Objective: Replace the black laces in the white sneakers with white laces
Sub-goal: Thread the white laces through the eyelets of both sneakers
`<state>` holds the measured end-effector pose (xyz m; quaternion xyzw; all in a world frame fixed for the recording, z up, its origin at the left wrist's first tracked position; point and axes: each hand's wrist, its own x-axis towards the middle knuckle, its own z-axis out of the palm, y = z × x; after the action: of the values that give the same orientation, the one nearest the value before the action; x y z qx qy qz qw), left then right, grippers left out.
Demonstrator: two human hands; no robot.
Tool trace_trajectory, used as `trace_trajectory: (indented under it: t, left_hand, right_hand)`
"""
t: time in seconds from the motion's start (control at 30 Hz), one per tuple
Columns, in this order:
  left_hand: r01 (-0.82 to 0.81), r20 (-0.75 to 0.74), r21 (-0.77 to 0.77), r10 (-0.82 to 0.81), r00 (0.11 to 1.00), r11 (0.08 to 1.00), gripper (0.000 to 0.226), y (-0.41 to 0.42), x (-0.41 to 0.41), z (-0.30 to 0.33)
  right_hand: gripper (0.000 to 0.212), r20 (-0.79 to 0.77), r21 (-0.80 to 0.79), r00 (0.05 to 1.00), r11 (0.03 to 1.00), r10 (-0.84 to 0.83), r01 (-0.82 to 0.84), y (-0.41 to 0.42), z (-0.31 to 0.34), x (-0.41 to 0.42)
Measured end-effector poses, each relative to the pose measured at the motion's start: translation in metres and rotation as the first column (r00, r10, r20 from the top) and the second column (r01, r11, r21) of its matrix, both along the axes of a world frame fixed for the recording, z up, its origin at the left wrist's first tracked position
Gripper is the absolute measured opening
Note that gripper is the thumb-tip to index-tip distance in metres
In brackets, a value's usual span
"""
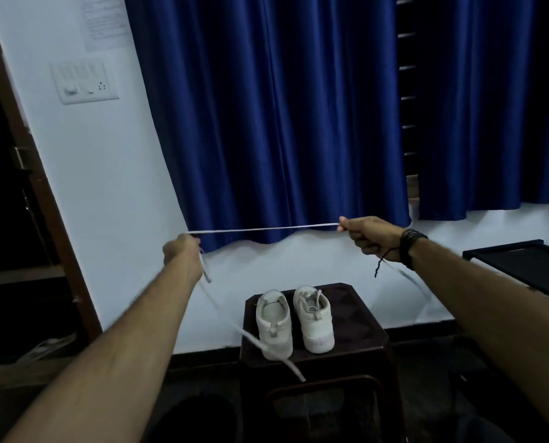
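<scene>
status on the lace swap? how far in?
Done: the right-hand white sneaker on the dark stool already shows pale laces. In hand: the left hand and right hand hold a white lace stretched taut between them. Left: the left-hand white sneaker shows no lacing.
</scene>
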<state>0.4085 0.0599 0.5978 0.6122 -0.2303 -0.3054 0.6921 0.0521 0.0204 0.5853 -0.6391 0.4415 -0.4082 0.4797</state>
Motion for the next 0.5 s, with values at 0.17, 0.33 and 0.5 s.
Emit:
trace_trajectory:
  t: [0.17,0.33,0.5]
  left_hand:
    - [0.098,0.510,0.221,-0.201,0.836,0.970,0.042,-0.003,-0.034,-0.019]
    - [0.563,0.568,0.169,-0.547,0.615,0.809,0.044,0.002,-0.108,0.003]
    - [0.732,0.412,0.204,-0.735,0.538,0.650,0.044,0.002,-0.106,-0.004]
  right_hand:
    - [0.029,-0.027,-0.042,0.999,0.999,0.017,-0.018,0.004,0.003,0.025]
    - [0.028,-0.074,-0.103,0.988,0.984,0.137,-0.144,0.011,0.021,0.077]
    - [0.026,0.007,-0.076,0.989,0.986,0.151,-0.150,0.008,0.022,0.079]
